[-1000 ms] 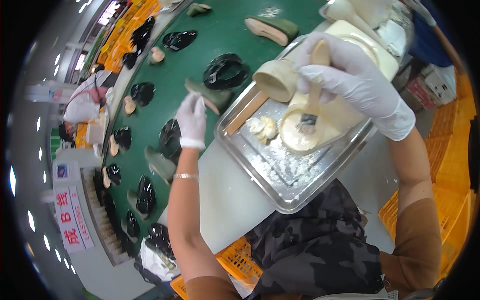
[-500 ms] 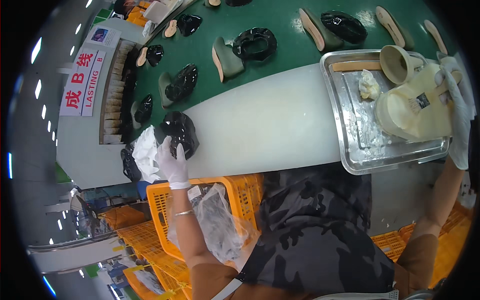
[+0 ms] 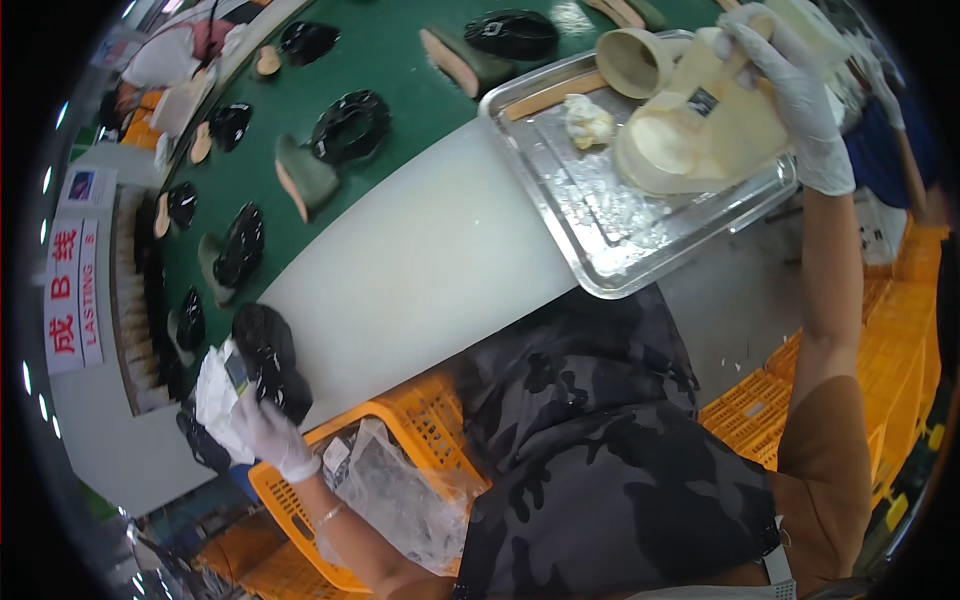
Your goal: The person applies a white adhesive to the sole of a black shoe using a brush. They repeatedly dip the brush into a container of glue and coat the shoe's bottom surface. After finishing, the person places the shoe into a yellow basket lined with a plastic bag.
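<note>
Gloved fingers of the left hand (image 3: 262, 437) curl around a glossy black shoe upper (image 3: 268, 362) stuffed with crumpled white paper (image 3: 217, 392), at the near-left end of the smooth white table (image 3: 420, 270), its long axis running away from the person. The right hand (image 3: 790, 90), arm stretched forward, grips a cream shoe last (image 3: 700, 135) over the dented metal tray (image 3: 620, 240), toe pointing left.

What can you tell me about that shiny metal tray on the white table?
The metal tray is a shallow rectangular pan of bright, silvery steel with a raised rim. It lies flat on the white table, one corner overhanging the near edge. Whitish smears coat its floor. A crumpled pale wad and a cream shoe form rest in it.
</note>
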Demonstrator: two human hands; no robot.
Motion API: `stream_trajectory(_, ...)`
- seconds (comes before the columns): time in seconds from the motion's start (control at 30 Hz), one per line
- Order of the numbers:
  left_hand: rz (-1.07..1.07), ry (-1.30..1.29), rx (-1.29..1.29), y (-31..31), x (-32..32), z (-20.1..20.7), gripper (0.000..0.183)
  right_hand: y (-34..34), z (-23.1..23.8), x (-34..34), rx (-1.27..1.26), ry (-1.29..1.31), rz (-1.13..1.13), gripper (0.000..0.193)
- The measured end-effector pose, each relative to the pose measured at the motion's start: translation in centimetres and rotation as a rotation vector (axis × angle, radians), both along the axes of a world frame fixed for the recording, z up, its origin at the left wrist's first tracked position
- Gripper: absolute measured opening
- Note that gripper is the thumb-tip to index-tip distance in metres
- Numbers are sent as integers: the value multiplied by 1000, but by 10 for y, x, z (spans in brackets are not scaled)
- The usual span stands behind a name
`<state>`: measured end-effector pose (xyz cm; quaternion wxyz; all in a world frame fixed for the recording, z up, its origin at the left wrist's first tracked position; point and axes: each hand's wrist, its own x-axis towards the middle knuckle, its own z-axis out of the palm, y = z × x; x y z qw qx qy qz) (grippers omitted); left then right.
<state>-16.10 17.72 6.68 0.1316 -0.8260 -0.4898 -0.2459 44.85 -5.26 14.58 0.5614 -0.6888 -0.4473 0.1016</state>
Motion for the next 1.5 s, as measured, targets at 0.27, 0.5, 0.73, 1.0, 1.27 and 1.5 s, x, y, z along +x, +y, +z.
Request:
stream_trajectory(0.27,-265,-903,-343,-41,52,40,30,0,-17,-58,43,-99,-1,13)
stream_trajectory(0.5,-386,-920,-240,-64,75,57,43,-9,-56,-78,42,-696,-21,16)
stream_trajectory(0.73,-357,-843,-637,-62,131,37,29,-14,-76,-84,75,-389,50,14)
stream_trajectory(1.0,-734,-961,-1495,-99,251,12,26,-26,-58,-87,264,143,-11,13)
stream_trajectory(1.27,-455,-1138,-2328,-110,299,3,23,-7,-49,-90,409,-33,312,16)
stream_trajectory(1.5,-355,-1001,-2555,-118,306,0,19,12,-41,-103,399,-357,297,16)
